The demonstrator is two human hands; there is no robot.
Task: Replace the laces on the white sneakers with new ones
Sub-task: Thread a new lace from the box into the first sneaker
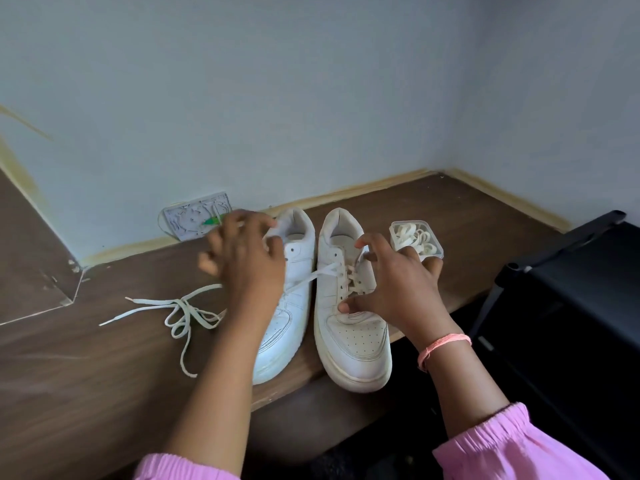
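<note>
My right hand (394,289), fingers spread, steadies the right shoe (349,327). My left hand (246,261), at nine o'clock, probably pinches its limp lace (311,277); grip the stiff tip.

A dark wood table (104,393) carries two white sneakers (349,327) side by side — a loose lace (180,315) left, a clear tub (417,239) of laces right.

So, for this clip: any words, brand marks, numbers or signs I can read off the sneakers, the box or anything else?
None legible.
Left sneaker, right sneaker: no brand mark or lettering shows.
Clear box of laces: no label seen.
Wall plate: raised markings, too blurred to read.
</note>
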